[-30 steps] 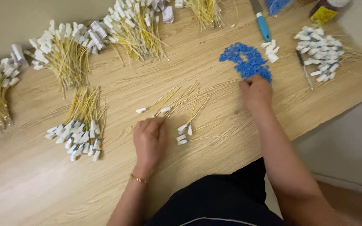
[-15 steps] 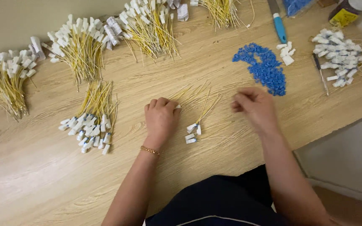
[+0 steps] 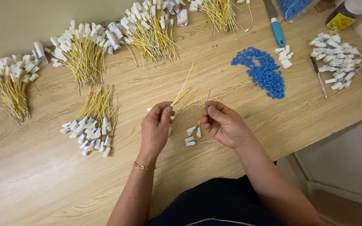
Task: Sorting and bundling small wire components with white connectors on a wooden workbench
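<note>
My left hand [image 3: 156, 127] is raised just above the wooden table [image 3: 34, 184], its fingers pinched on a yellow wire [image 3: 182, 88] with a white connector end. My right hand [image 3: 223, 123] is close beside it and pinches a small blue piece [image 3: 207, 108] between thumb and forefinger. Between and under the hands lie a few loose yellow wires with white connectors [image 3: 191, 136]. A heap of small blue pieces [image 3: 262, 71] lies beyond my right hand.
Bundles of yellow wires with white connectors lie at the left [image 3: 92, 125], far left [image 3: 5, 86] and along the back [image 3: 84, 50], [image 3: 151, 29]. A blue-handled tool [image 3: 275, 25], white connectors [image 3: 334, 58] and a bottle [image 3: 342, 14] are at the right. The table's front edge runs near my body.
My right hand came back from the blue heap toward the left hand, now holding a blue piece. My left hand lifted a wire off the table.
</note>
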